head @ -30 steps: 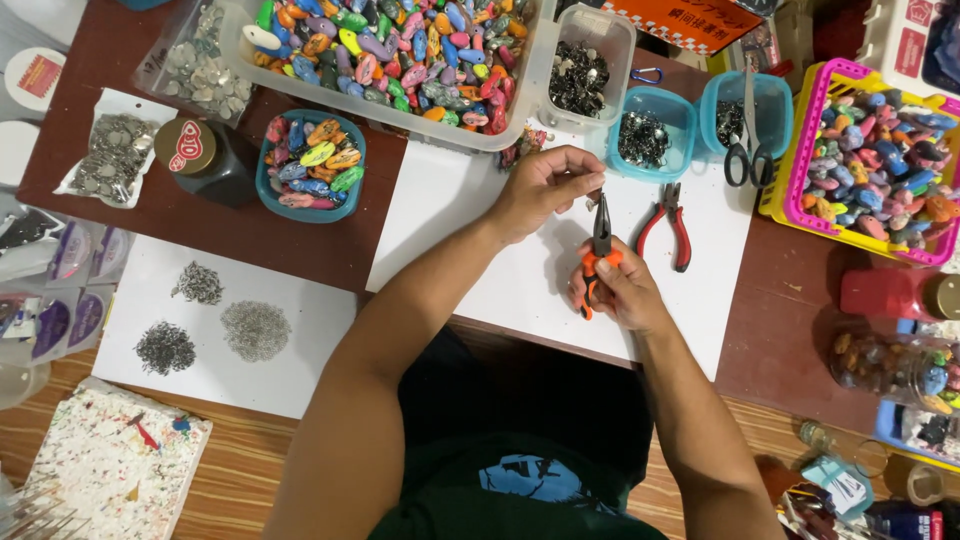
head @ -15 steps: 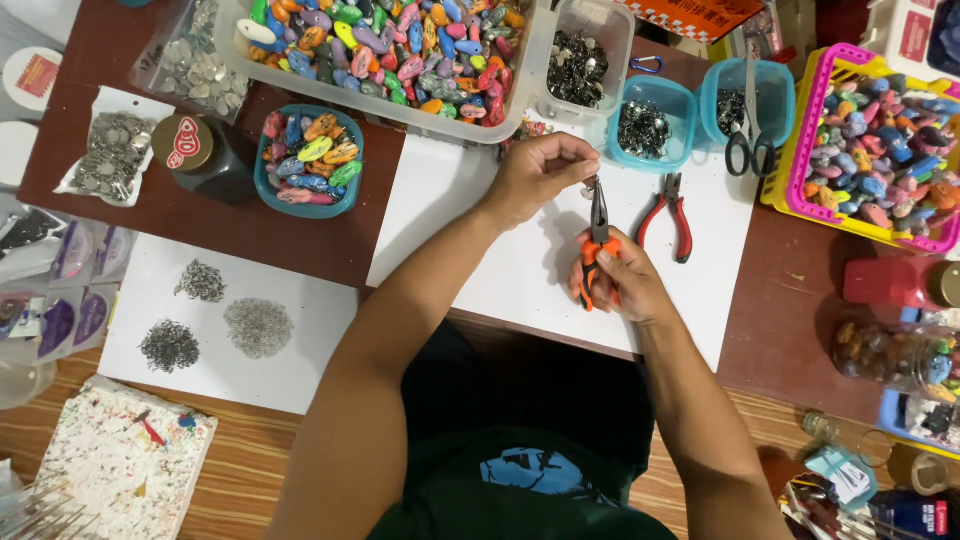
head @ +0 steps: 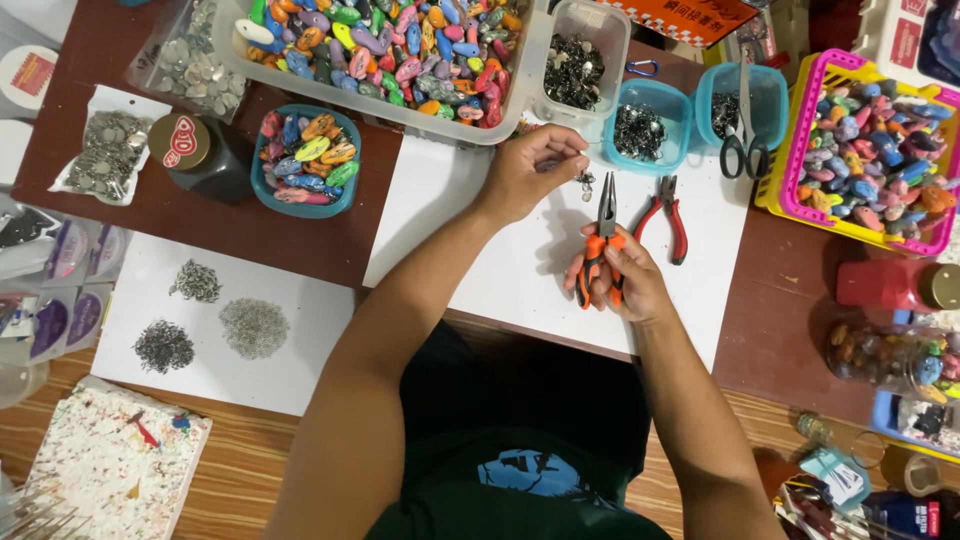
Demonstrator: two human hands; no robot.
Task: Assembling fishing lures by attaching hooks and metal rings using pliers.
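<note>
Head view, looking straight down on a dark wooden table (head: 200,215) spread with craft supplies. The right hand (head: 618,285) is wrapped closed around the orange handles of a pair of long-nose pliers (head: 603,235), whose metal tips point to twelve o'clock. The left hand (head: 530,170) sits at about eleven o'clock from the pliers, its fingers pinched together on a small metal piece (head: 585,181) that hangs just above the plier tips; what kind of piece it is cannot be made out. Both hands work over a white sheet of paper (head: 470,250).

Just beside the right hand, at two o'clock, lies a second pair of pliers with red handles (head: 668,215), resting on the same sheet and untouched. At twelve o'clock from the hands stand a clear tub of dark metal bits (head: 580,65) and two small blue tubs (head: 642,130); scissors (head: 742,130) lie across the right-hand one. A large clear bin of colourful beads (head: 400,50) sits at eleven o'clock, a teal bowl of beads (head: 305,160) at nine o'clock, and a pink-and-yellow basket of beads (head: 865,150) at two o'clock. Well apart, at eight o'clock, another white sheet (head: 230,320) carries three small heaps of metal rings.
</note>
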